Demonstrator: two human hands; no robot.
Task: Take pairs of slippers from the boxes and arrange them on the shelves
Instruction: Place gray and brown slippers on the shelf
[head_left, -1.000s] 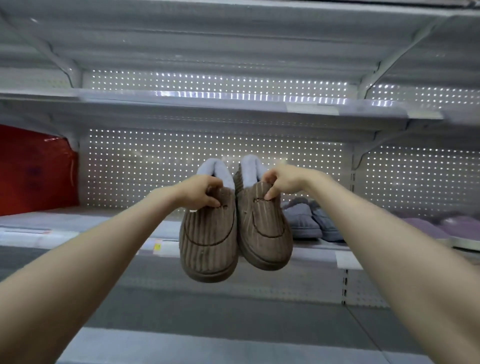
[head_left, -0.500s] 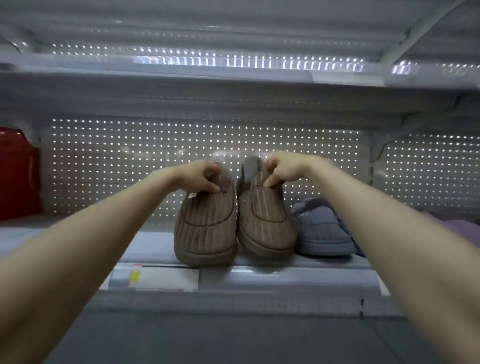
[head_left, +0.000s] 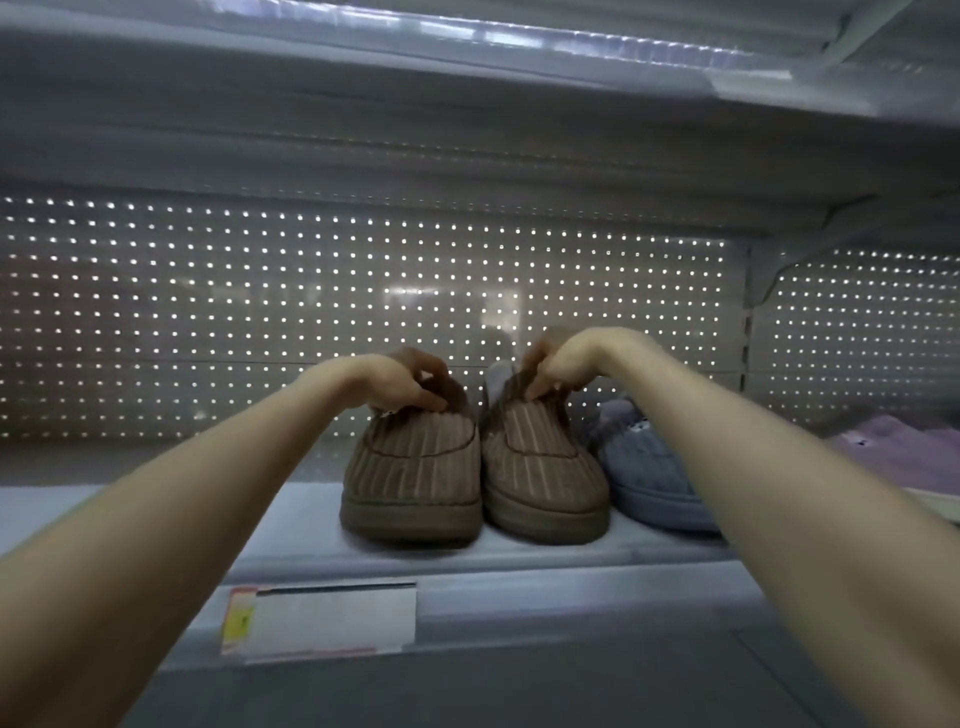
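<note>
Two brown ribbed slippers stand side by side, toes toward me, on the grey shelf (head_left: 156, 512). My left hand (head_left: 402, 382) grips the collar of the left brown slipper (head_left: 415, 473), fingers curled over its opening. The collar of the right brown slipper (head_left: 540, 478) is pinched by my right hand (head_left: 558, 361). Both soles rest on the shelf board. Pale fleece lining shows behind the right slipper's opening.
A grey-blue slipper (head_left: 641, 467) sits directly right of the brown pair, partly behind my right forearm. Lilac slippers (head_left: 904, 449) lie further right. A price label (head_left: 322, 616) is on the shelf's front edge. A perforated back panel (head_left: 208, 312) and an upper shelf (head_left: 467, 104) close the bay.
The brown slippers came down from hanging in the air onto the shelf and now sit flat. The view has moved closer and lower; both hands keep their hold on the collars.
</note>
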